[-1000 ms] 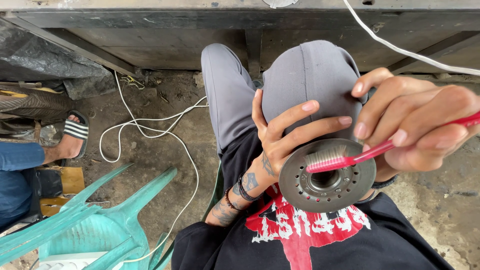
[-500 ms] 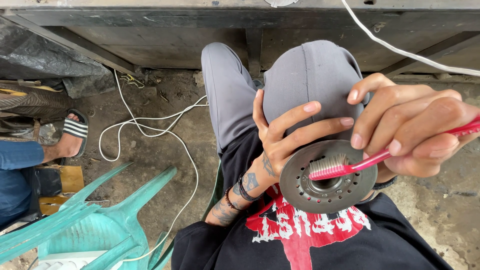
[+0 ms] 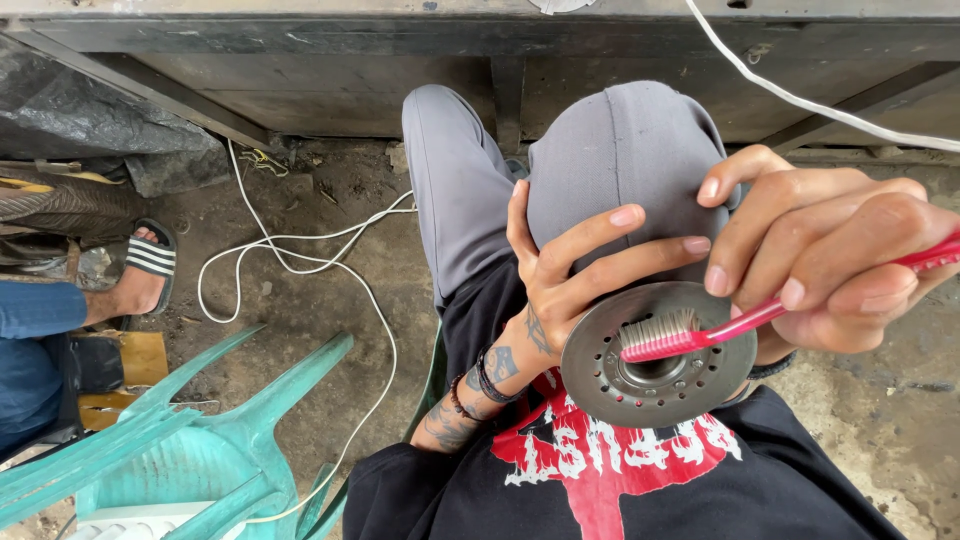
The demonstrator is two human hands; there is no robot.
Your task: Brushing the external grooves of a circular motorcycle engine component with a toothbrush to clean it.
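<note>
My left hand (image 3: 570,275) grips a round grey metal disc (image 3: 640,385) with a ring of small holes and a raised hub, held over my lap. Two fingers lie across the disc's upper rim. My right hand (image 3: 825,250) pinches a red toothbrush (image 3: 720,330), whose worn bristles rest on the disc face just above the hub. The brush handle runs off to the right edge. I sit with grey trousers and a black shirt with a red and white print below the disc.
A teal plastic chair (image 3: 190,440) lies at lower left. White cable (image 3: 300,255) loops over the dirt floor (image 3: 330,200). Another person's sandalled foot (image 3: 140,275) and blue trouser leg are at far left. A dark metal frame (image 3: 350,60) runs along the top.
The brush head has slid from the disc's middle up and left toward the upper rim. My right hand has shifted slightly with it. The disc stays held in place.
</note>
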